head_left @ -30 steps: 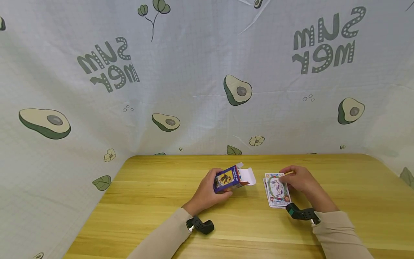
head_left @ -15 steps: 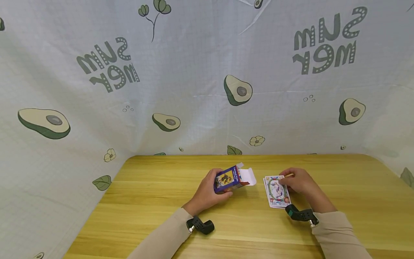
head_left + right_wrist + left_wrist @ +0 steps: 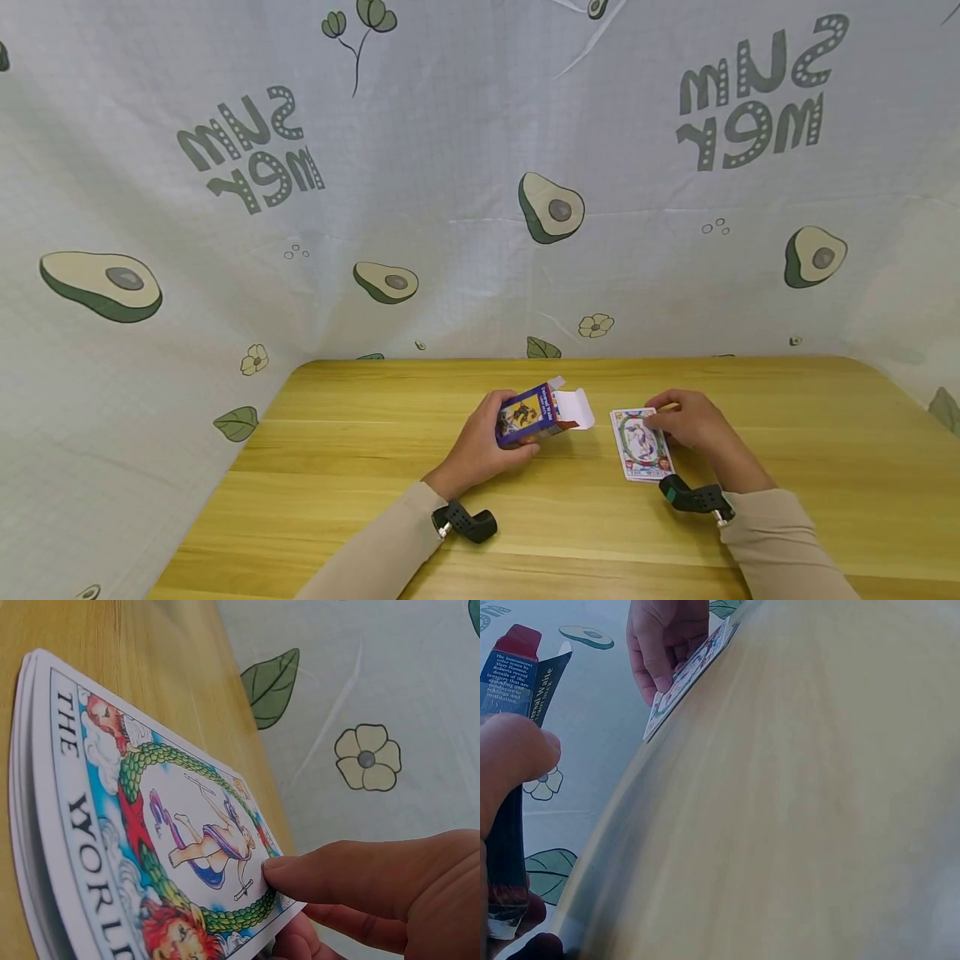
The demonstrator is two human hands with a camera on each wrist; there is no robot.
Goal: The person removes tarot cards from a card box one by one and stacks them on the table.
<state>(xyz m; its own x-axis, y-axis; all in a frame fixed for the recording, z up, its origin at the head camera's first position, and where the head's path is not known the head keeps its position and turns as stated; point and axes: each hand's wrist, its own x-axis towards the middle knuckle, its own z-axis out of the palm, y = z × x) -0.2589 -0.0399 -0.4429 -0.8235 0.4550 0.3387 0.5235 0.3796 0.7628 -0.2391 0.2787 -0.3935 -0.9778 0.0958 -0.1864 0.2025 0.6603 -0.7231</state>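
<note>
Tarot cards (image 3: 642, 446) pinched in right grip (image 3: 688, 421), left grip (image 3: 480, 437) curled round Waite box (image 3: 522, 417), nine o'clock; likely squaring, flush edges wanted next.

box (image 3: 522, 416): purple, yellow panel | card (image 3: 199, 832): white border, green wreath | table (image 3: 570, 525): yellow, grained | cloth (image 3: 450, 158): avocado print

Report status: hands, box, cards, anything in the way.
Left hand grips card box, flap open. Right hand pinches card stack, The World on top. No obstruction seen between them.
</note>
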